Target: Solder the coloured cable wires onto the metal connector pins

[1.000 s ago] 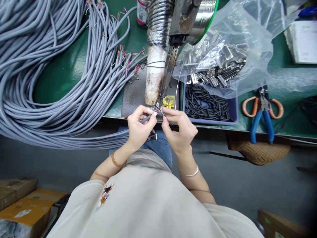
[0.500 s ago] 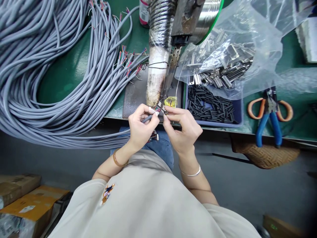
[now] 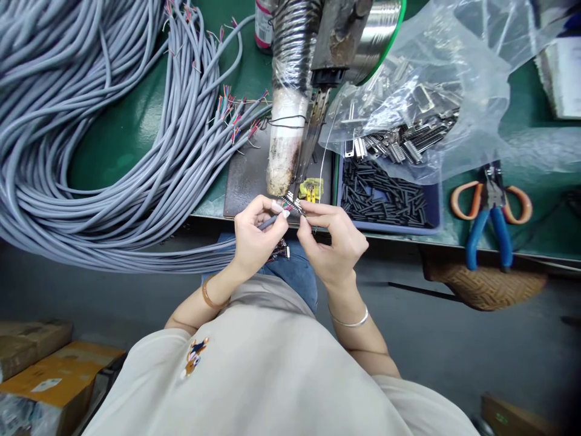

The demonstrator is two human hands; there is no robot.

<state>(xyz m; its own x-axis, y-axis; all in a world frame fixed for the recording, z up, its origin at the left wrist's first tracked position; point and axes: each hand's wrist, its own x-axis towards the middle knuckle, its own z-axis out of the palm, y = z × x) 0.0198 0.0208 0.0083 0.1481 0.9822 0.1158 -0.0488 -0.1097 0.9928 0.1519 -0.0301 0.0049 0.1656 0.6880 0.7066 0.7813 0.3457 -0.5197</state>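
My left hand is closed around the end of a grey cable, with its thin coloured wires between thumb and forefinger. My right hand pinches one end of a small metal multi-pin connector, which touches or nearly touches the wire ends. Just above the connector is the lower end of a soldering iron fixed in a stand. Beside it comes down a pipe wrapped in white and clear film. A thin strand of solder wire hangs near my right fingers.
Bundles of grey cables cover the left of the green bench. A blue tray holds short black tubes, with a plastic bag of metal connectors behind it. Pliers lie at the right edge. A solder spool stands at the back.
Both hands and the connector have come slightly down from the iron's tip, so more of the connector's pin row and the yellow pad show. My grips stay the same.
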